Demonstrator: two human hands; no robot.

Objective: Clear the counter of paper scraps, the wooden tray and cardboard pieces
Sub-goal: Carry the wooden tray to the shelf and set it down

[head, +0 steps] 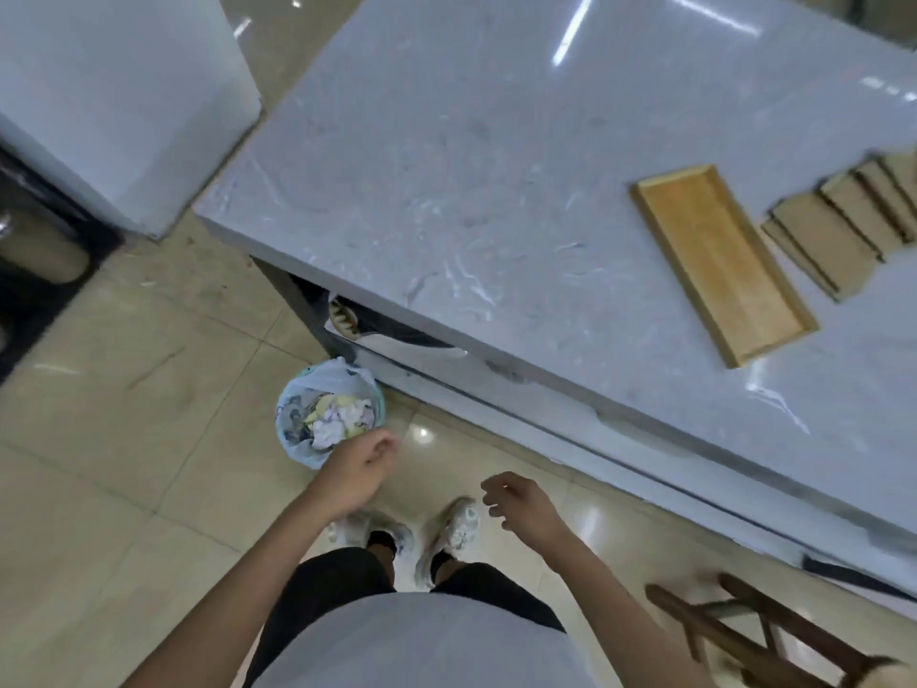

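Crumpled white and pale yellow paper scraps [337, 420] filled a small bag-lined bin [293, 439] on the tiled floor at the table's near corner. Just beside its rim hovered the left hand [358, 463], fingers loosely curled and holding nothing. The right hand [521, 504] hung to its right over the floor, also loosely open and empty. On the pale marbled table [446, 191], up and well to the right of both hands, lay the wooden tray [722, 263], shallow, honey-coloured and empty, its long axis running diagonally from far-left to near-right. Just beyond it, fanned cardboard pieces [843, 225] overlapped toward the right edge. The right hand looked nearer the tray.
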